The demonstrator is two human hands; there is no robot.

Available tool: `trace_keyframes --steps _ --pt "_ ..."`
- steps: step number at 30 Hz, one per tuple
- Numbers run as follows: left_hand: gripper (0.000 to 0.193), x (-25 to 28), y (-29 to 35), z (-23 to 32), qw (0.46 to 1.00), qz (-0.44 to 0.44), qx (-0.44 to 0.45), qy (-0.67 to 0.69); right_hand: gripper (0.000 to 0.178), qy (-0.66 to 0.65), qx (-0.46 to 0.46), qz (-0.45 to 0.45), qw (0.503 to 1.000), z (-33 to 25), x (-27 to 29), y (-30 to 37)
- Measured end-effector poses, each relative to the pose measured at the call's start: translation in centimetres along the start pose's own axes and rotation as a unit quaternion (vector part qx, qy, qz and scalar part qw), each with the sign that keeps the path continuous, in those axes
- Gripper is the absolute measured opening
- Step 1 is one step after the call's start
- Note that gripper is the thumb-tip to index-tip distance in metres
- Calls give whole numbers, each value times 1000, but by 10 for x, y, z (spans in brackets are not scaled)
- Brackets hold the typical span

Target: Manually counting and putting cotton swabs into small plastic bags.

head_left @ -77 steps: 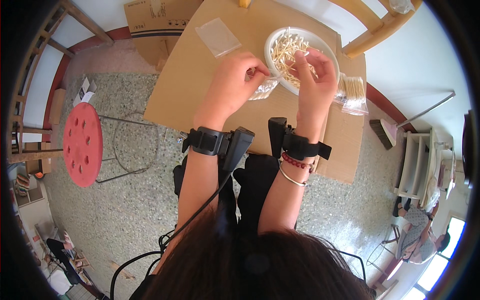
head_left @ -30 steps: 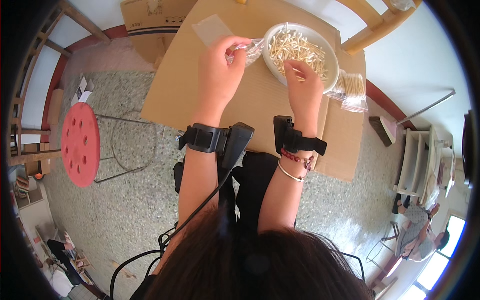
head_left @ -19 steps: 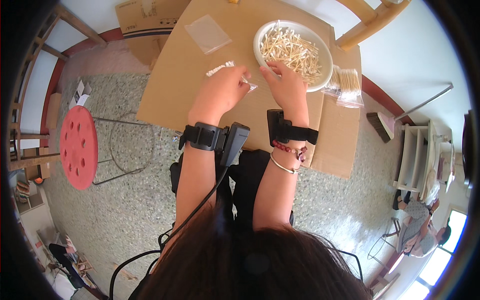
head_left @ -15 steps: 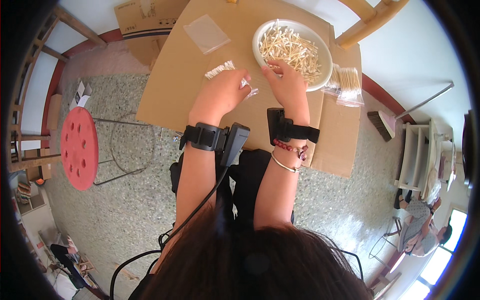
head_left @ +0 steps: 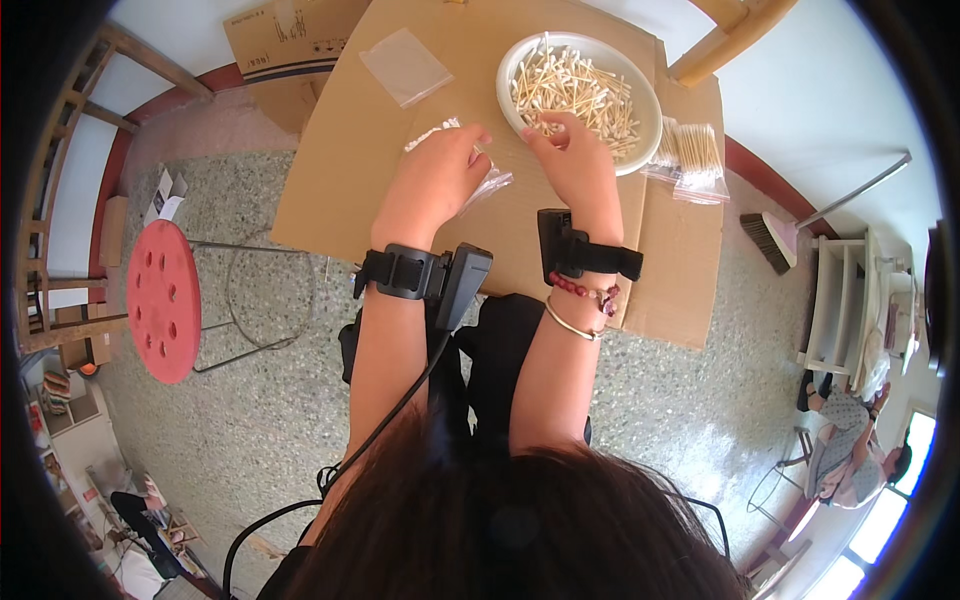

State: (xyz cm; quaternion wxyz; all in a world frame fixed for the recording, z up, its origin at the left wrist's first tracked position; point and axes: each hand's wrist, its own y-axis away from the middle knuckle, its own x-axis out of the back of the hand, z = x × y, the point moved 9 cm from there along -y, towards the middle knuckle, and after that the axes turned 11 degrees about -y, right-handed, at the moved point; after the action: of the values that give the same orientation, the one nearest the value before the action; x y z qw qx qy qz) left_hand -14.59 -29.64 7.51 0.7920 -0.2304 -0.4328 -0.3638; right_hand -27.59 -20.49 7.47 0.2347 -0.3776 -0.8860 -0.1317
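Left hand point(head_left: 436, 172), grip closed on bag point(head_left: 492, 183), should steady it; right hand point(head_left: 580, 162), grip part-open, hold unclear, is at bowl point(head_left: 505, 78).

A red stool point(head_left: 158, 308) stands on speckled floor point(head_left: 270, 420) at left — at right, a broom point(head_left: 768, 245) near white shelves point(head_left: 853, 290).

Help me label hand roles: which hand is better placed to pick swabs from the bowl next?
Probably the right hand: it is at the near edge of the white bowl, close to the loose swabs. The left hand is farther left, over a clear bag of swabs.
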Motion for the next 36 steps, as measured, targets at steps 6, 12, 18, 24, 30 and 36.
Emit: trace_keyframes --steps 6,12,18,24,30,36 --pt "21 -1 -1 3 1000 7 -11 -11 41 55 65 44 995 -3 2 -1" --pt "21 -1 -1 3 1000 8 -6 -17 38 48 49 38 997 -3 4 -2" --pt "21 -2 -1 2 1000 7 -2 -25 35 -23 -6 42 999 -5 14 2" --pt "22 -2 -1 5 1000 4 -3 -28 38 -44 26 61 997 4 12 -2" --pt "21 -3 -1 4 1000 4 -7 -30 42 46 58 44 996 -5 2 -4" --pt "21 -4 -1 8 999 2 -6 -32 42 52 8 23 998 6 3 -15"
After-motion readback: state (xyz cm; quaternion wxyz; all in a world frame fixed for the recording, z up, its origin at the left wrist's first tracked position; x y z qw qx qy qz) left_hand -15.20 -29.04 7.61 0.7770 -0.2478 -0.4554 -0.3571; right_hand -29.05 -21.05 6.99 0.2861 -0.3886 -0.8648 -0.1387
